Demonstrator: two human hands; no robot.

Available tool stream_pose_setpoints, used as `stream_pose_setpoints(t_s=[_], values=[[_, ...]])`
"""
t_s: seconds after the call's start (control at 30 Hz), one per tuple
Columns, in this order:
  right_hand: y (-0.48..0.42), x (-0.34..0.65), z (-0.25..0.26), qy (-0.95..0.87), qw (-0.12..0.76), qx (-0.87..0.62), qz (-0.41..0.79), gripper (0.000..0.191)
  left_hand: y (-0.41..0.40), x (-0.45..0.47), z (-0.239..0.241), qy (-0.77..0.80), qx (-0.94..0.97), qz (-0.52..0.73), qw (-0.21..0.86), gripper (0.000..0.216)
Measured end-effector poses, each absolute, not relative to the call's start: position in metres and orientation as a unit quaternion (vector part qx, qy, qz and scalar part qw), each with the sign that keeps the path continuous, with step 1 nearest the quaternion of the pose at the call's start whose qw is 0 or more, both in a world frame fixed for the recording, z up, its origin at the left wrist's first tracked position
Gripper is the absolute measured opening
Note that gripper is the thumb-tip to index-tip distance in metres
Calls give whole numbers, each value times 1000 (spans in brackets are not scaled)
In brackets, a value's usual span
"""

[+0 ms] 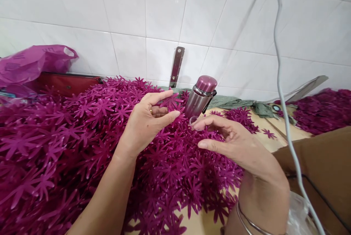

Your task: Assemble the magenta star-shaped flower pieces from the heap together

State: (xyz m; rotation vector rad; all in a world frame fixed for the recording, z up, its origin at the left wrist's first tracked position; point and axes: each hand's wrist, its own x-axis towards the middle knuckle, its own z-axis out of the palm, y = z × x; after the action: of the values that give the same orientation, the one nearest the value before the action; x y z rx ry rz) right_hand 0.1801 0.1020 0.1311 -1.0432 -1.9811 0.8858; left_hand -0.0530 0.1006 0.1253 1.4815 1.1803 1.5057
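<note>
A big heap of magenta fabric flower petals (68,140) covers the table from the left to the middle. My left hand (148,121) pinches one magenta flower (172,102) between thumb and forefinger, just above the heap; a ring shows on one finger. My right hand (233,143) hovers to the right of it, fingers curled, with a small clear ring-shaped piece (192,120) at its fingertips. The two hands are a few centimetres apart. Bangles sit on my right wrist.
A steel flask with a magenta cap (199,97) stands just behind the hands. A purple plastic bag (33,63) lies at the back left, a second petal pile (323,110) at the right. A grey cable (282,92) hangs down on the right over a brown cardboard box (320,161).
</note>
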Motion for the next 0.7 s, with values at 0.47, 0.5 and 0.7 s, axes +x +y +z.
stream_pose_setpoints(t_s=[0.47, 0.5, 0.7], values=[[95, 145, 128, -694, 548, -440, 157, 17, 96, -28, 119, 366, 558, 586, 460, 50], [95, 142, 129, -700, 546, -440, 135, 16, 96, -27, 118, 362, 552, 586, 470, 49], [98, 136, 125, -707, 551, -427, 118, 7, 99, -25, 117, 332, 524, 585, 523, 39]])
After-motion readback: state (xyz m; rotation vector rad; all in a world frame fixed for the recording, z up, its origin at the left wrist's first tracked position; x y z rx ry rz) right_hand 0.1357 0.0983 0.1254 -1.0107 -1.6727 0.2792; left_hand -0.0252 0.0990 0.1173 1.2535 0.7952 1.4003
